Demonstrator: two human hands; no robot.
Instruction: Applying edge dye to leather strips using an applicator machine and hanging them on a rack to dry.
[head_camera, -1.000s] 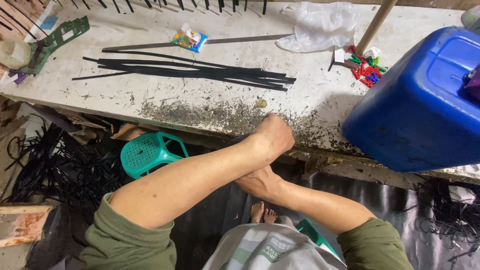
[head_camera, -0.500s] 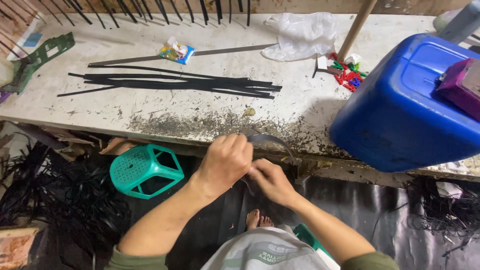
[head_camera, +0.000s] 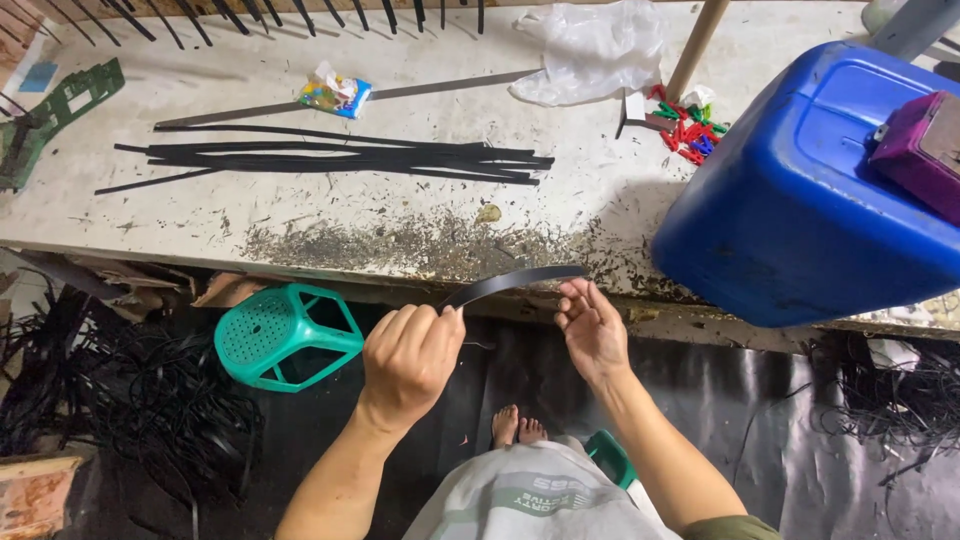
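**2 hands working 1 black strip at the table edge**

The left hand (head_camera: 408, 352) is curling into a fist and pinching one end of a thin black strip (head_camera: 515, 281) between thumb and fingers. The strip is arcing up and to the right, just in front of the near edge of the table (head_camera: 250, 215). The right hand (head_camera: 592, 325) is sitting half open, palm turned toward the left, its fingertips touching the strip's far end. Both hands are hovering below the table edge, above a dark plastic sheet on the floor (head_camera: 760, 400).

On the table, a bundle of long black strips (head_camera: 340, 158) is lying flat, well apart from the hands. Dark shavings (head_camera: 400, 245) are spreading along the near edge. A big blue plastic container (head_camera: 810, 200) is standing at the right, with coloured clips (head_camera: 685, 128) just beside it and a clear plastic bag (head_camera: 595, 50) behind. Down on the floor, a green plastic stool (head_camera: 285, 335) is lying tipped over, next to a heap of black offcuts (head_camera: 130, 400). Bare feet (head_camera: 518, 427) are showing between the arms.
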